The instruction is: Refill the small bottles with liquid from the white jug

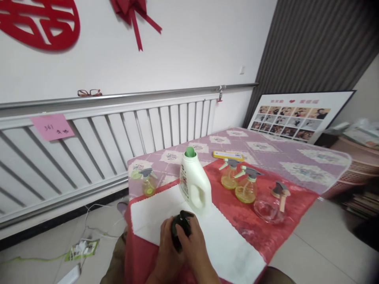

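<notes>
Both my hands are wrapped round a small dark object (180, 228) with a black top, held over a white cloth (227, 244) on the red table cover. My left hand (166, 252) grips its left side and my right hand (197, 248) its right side. Just beyond stands a white detergent jug (194, 183) with a green cap. Two spray bottles with yellow liquid (237, 183) stand to the right. A clear empty spray bottle (274, 205) stands at the far right. Another small yellow spray bottle (148, 182) stands at the left.
A yellow-edged flat card (227, 155) lies behind the bottles on a pink patterned cloth (296, 157). A white slatted radiator cover (97, 138) runs along the wall with glasses on top. A framed photo board (296, 116) leans at the right. Cables and a power strip (79, 252) lie on the floor.
</notes>
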Demonstrator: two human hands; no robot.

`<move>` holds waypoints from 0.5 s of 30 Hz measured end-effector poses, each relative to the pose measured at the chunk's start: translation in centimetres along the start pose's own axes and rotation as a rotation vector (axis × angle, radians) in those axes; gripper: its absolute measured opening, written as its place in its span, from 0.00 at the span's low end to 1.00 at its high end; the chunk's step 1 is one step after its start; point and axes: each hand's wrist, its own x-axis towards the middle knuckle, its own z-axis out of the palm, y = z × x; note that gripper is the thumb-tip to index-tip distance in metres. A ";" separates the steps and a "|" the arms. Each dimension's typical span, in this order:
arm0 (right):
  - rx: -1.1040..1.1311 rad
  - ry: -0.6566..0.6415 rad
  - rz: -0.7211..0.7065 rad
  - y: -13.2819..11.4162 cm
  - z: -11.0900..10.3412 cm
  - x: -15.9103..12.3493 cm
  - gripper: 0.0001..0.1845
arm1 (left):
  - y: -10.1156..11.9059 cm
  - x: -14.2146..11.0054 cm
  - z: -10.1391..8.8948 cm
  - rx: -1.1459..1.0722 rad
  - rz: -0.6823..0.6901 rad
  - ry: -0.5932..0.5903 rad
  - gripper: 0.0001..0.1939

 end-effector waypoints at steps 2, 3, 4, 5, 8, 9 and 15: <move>0.011 0.003 0.004 -0.5 -0.5 0.2 0.12 | -0.6 -0.2 0.2 -0.007 0.049 -0.005 0.37; 0.021 0.011 0.011 -0.8 -0.9 0.3 0.13 | -0.8 -0.3 0.3 -0.004 0.057 -0.002 0.38; 0.035 0.026 0.021 -1.1 -1.2 0.5 0.13 | -1.0 -0.4 0.4 -0.001 0.060 0.003 0.39; 0.053 0.044 0.033 -1.4 -1.7 0.8 0.14 | -1.1 -0.5 0.4 0.000 0.059 0.006 0.39; 0.135 0.136 0.043 -2.5 -3.1 1.8 0.15 | -1.2 -0.5 0.4 0.005 0.051 0.003 0.42; 0.167 0.175 0.031 -2.9 -3.6 2.2 0.16 | -1.2 -0.5 0.4 0.011 0.048 -0.007 0.43; 0.137 0.234 -0.161 -7.1 -4.8 4.5 0.20 | -1.2 -0.5 0.4 0.035 -0.001 -0.047 0.45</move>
